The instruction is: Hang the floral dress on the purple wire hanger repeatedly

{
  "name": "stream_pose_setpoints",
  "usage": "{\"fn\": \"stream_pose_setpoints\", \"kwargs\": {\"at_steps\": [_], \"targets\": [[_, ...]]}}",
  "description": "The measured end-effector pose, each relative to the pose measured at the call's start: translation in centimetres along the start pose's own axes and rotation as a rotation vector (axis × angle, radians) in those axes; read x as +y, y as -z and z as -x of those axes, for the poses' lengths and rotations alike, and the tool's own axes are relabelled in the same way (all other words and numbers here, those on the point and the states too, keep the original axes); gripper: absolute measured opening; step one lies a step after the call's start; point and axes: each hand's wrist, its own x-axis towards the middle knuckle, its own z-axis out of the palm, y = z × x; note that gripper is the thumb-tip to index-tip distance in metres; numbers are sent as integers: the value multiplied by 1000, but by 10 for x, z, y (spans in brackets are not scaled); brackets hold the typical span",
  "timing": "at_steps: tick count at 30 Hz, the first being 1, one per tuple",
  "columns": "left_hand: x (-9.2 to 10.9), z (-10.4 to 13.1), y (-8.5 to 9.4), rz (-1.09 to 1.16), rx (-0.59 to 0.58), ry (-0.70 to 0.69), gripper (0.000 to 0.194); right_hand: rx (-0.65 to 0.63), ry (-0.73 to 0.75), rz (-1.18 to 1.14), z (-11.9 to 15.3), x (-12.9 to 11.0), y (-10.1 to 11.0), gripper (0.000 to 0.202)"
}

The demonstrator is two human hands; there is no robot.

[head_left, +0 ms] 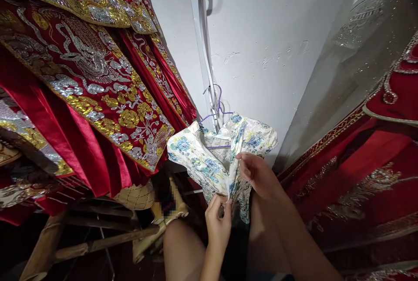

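A white blouse (209, 163) with blue, green and yellow flowers hangs on a thin purple wire hanger (219, 98) against the wall. Its front is parted at the neck, so part of the inside shows. Low on the front opening, my left hand (219, 218) pinches the fabric edge between thumb and fingers. My right hand (254, 172) is higher up on the other side, its fingertips closed on the edge of the opening near the collar. Whether a button or other fastener sits under either set of fingers is too small to tell.
Red garments (107, 89) with gold and silver embroidery hang at the left. More red beaded cloth (365, 176) hangs close on the right. Bamboo furniture (107, 242) and a woven hat (137, 195) stand low at left. Pale straps (204, 33) run down the white wall (271, 24).
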Motion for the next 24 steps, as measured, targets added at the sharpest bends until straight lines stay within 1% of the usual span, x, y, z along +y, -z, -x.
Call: {"fn": "stream_pose_setpoints", "kwargs": {"at_steps": [2,5,7,9,12,15,17,19,22,24], "targets": [[-1,2,0,1,4,16,22,24,-1,132,3,16,4,26],[-4,2,-2,7,3,0,20,47,-39,363,11,51,13,31],[-6,0,-3,12,-1,-24,18,41,11,478,15,69,18,38],[-7,-1,-4,14,-4,-43,17,24,85,572,15,76,21,47],[-5,-1,-4,6,-1,-55,17,10,128,740,12,70,23,49],[-2,-1,-5,-4,15,-54,18,12,119,900,10,59,24,39],[-2,-1,-5,-5,17,-52,19,10,113,957,11,54,25,35],[-2,0,-5,-5,12,-56,19,0,94,992,11,50,26,37],[-4,-1,-5,-8,4,-67,18,-70,37,1071,8,44,26,42],[-4,-1,-5,-7,1,-68,18,-118,18,1159,4,36,26,36]]}}
